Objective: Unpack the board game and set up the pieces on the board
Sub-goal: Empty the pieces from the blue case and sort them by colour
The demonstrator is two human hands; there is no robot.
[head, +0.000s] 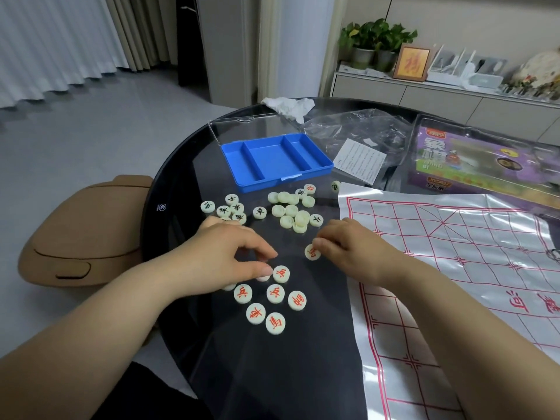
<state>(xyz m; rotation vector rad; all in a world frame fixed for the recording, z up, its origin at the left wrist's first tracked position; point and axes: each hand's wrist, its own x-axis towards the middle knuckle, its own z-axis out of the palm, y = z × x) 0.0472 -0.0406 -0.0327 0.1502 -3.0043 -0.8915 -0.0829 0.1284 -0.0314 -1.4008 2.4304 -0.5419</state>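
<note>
Cream round game pieces lie on the black glass table. A group with red characters point(275, 294) sits near me; black-character pieces point(231, 207) and face-down ones point(291, 211) lie farther off. My left hand point(224, 256) hovers over the red group, fingers curled, thumb and fingertip touching a piece point(263, 277). My right hand point(351, 247) pinches a red-character piece point(312, 252) at its edge. The plastic board sheet point(454, 268) with red grid lines lies spread at the right.
An empty blue compartment tray point(274, 160) with a clear lid stands behind the pieces. A paper leaflet point(360, 160), a clear bag point(363, 125), the purple game packaging point(485, 159) and crumpled tissue point(288, 106) lie at the back. A tan chair point(85, 228) stands left.
</note>
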